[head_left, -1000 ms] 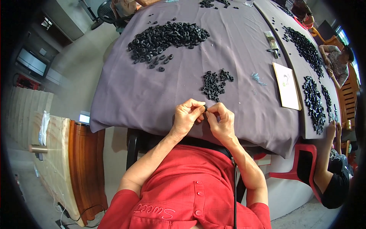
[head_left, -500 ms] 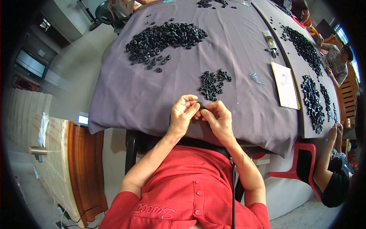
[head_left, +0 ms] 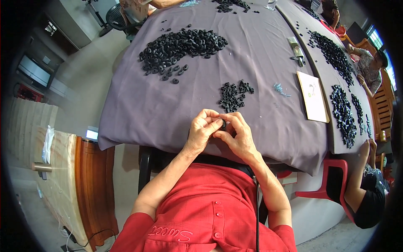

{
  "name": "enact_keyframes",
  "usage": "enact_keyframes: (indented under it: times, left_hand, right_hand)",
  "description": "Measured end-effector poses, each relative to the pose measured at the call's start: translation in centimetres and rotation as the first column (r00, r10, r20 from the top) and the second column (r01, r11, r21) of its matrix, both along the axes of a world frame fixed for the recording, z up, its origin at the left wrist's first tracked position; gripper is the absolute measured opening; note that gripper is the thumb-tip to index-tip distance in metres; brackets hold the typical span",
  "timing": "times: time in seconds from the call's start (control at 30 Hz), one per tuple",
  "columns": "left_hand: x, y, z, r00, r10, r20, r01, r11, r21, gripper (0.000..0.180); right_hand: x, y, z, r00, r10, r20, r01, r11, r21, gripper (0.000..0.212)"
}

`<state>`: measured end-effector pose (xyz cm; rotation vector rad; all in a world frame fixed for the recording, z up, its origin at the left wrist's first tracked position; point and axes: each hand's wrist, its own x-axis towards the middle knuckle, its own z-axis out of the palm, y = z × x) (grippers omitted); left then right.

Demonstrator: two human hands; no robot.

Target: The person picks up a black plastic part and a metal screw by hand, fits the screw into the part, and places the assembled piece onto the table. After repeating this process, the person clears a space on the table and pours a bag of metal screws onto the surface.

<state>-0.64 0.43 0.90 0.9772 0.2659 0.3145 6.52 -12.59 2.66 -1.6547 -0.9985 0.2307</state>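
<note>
So on the far left of the tabletop (head_left: 126, 109) there's a big heap of chunky black rings (head_left: 180, 46). Next, the left hand (head_left: 203, 131) has its grip pinched around a small black piece (head_left: 223, 124), held just off the near end of a pile of little black tubes (head_left: 231, 100). The right hand (head_left: 237, 134) curls round the other side; can't tell if its grip is really closed. I'd guess the piece is light, stiff plastic, maybe slippery, so hold it by the rim. Further right: tiny bluish bits (head_left: 280, 89), then a pale board (head_left: 311, 96).
</note>
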Motion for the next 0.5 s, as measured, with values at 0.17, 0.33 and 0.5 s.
enact_keyframes:
  times: [0.17, 0.33, 0.5]
  left_hand:
    - [-0.17, 0.37, 0.12, 0.998, -0.065, 0.021, 0.066, 0.997, -0.039, 0.024]
    - [-0.02, 0.61, 0.50, 0.986, -0.164, 0.004, 0.164, 0.986, -0.025, 0.028]
    - [0.12, 0.89, 0.41, 0.984, -0.172, -0.032, 0.165, 0.972, -0.169, 0.025]
  right_hand:
    - [0.12, 0.01, -0.18, 1.000, -0.016, 0.005, 0.016, 1.000, 0.011, 0.038]
    - [0.31, 0.33, -0.30, 0.998, -0.026, 0.056, 0.024, 0.999, 0.045, 0.038]
    - [0.28, 0.49, -0.37, 0.991, -0.048, 0.128, 0.043, 0.998, 0.041, 0.039]
